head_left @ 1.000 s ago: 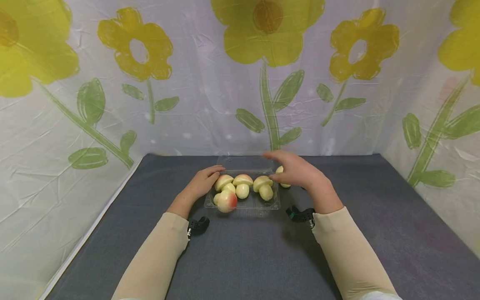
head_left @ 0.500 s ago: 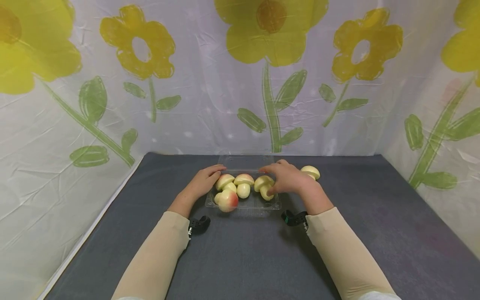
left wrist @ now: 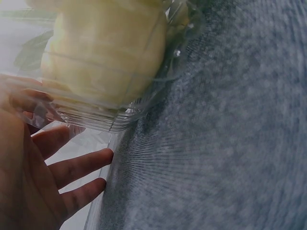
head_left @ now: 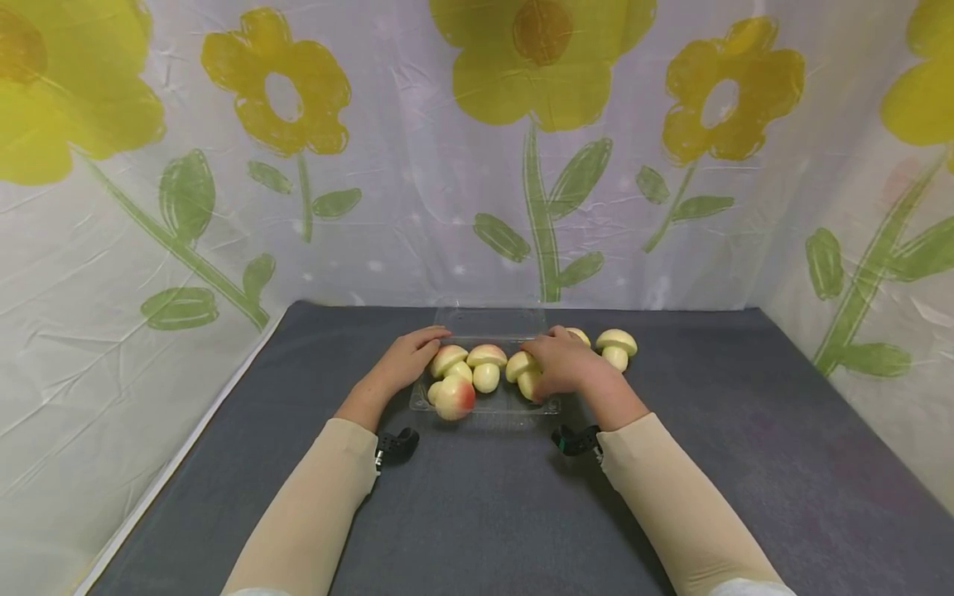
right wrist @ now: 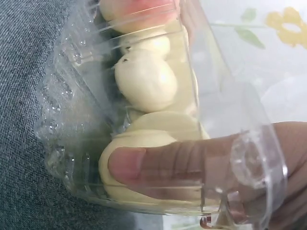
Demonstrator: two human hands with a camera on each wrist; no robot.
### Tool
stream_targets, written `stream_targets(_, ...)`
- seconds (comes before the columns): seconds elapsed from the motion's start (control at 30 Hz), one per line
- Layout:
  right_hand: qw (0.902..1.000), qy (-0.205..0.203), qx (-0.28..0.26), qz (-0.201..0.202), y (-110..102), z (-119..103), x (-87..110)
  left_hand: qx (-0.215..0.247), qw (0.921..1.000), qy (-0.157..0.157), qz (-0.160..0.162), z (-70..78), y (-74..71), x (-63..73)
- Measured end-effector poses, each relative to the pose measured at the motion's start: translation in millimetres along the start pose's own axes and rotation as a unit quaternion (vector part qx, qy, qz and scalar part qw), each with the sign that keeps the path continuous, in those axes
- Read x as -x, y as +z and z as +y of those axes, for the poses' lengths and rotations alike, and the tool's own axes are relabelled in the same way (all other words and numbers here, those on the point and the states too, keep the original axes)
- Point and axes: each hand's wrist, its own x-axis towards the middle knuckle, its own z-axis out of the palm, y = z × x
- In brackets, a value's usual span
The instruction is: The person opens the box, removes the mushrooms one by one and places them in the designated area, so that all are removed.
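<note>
A clear plastic box [head_left: 492, 406] with its lid [head_left: 490, 318] raised at the back holds several cream toy mushrooms with blushed caps. My left hand [head_left: 395, 364] rests at the box's left side; the left wrist view shows its lower fingers [left wrist: 79, 167] loosely straight beside the plastic wall. My right hand [head_left: 562, 364] reaches in over the right side and grips the rightmost mushroom [head_left: 525, 377]. Through the plastic, the right wrist view shows my thumb [right wrist: 127, 163] pressed on that mushroom. A middle mushroom [head_left: 487, 368] and a red-patched front mushroom [head_left: 453, 397] lie to its left.
Right of the box, one mushroom [head_left: 616, 349] stands on the dark grey cloth [head_left: 477, 513]. Another mushroom [head_left: 579, 334] is partly hidden behind my right hand. A flower-printed curtain [head_left: 402, 182] hangs behind the table.
My right hand has moved left and down from above the box's right edge onto the rightmost mushroom. Mushrooms outside the box have come into view behind it. The left hand stays put.
</note>
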Motion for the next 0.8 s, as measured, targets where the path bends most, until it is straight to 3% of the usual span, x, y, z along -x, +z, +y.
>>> stream_targets(0.33, 0.9986, 0.001, 0.052, 0.011, 1.4, -0.8, -4.0, 0.01, 0.9999, -0.01, 0.0, -0.3, -0.1, -0.4)
stream_targets(0.8, 0.9992, -0.011, 0.021, 0.031, -8.0, 3.1, 3.3, 0.011, 0.9999, -0.01, 0.002, -1.9, 1.1, -0.9)
